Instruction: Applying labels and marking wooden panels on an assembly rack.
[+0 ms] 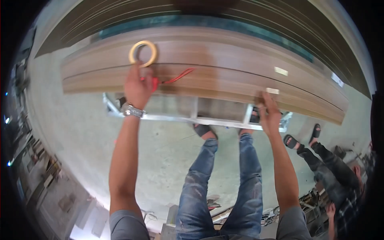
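Two long brown wood-grain boards (224,80) lie side by side in front of me, with a dark seam between them. My left hand (138,88) is closed around a small red object (154,83) with a red strap (178,77) trailing to the right; its kind is hard to make out. A roll of yellowish tape (132,52) sits at those fingertips, seemingly touching them. My right hand (271,114) has its fingers stretched onto the near board's edge, beside a short piece of pale tape (273,91). Another tape piece (281,71) sticks near the seam.
A light metal frame (168,118) stands under the boards. Beyond them rises a stack of dark grooved panels (272,20). Another person (332,172) in dark trousers is at the right. Clutter (44,176) lines the left side.
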Demonstrator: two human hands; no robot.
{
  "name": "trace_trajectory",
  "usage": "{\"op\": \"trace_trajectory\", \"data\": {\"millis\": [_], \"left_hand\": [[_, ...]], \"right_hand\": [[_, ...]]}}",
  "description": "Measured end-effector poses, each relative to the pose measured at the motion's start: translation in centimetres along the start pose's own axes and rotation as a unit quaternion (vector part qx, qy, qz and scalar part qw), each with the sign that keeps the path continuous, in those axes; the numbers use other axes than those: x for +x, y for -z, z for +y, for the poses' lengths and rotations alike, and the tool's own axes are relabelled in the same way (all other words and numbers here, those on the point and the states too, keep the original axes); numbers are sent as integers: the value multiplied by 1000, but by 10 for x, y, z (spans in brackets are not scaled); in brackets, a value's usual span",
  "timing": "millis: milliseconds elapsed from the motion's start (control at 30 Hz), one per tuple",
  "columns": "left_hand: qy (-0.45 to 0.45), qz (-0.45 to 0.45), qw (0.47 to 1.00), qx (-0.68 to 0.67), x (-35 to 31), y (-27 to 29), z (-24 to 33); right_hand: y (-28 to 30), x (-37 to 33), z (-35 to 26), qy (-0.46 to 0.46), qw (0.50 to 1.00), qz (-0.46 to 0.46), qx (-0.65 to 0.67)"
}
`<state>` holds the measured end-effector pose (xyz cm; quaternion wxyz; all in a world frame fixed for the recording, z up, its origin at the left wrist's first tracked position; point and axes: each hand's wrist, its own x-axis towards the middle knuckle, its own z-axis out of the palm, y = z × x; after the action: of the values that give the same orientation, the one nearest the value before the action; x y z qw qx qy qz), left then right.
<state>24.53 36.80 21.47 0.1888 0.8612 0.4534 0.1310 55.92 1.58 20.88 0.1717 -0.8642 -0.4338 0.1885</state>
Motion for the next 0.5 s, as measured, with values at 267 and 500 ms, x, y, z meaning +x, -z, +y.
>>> {"op": "trace_trajectory", "data": {"millis": [267, 500], "left_hand": [[-4, -80, 992, 93, -63, 8, -49], [-23, 28, 992, 117, -69, -27, -46]], "right_hand": [[-117, -87, -111, -129, 965, -178, 143], [-246, -186, -12, -237, 905, -348, 51]]}}
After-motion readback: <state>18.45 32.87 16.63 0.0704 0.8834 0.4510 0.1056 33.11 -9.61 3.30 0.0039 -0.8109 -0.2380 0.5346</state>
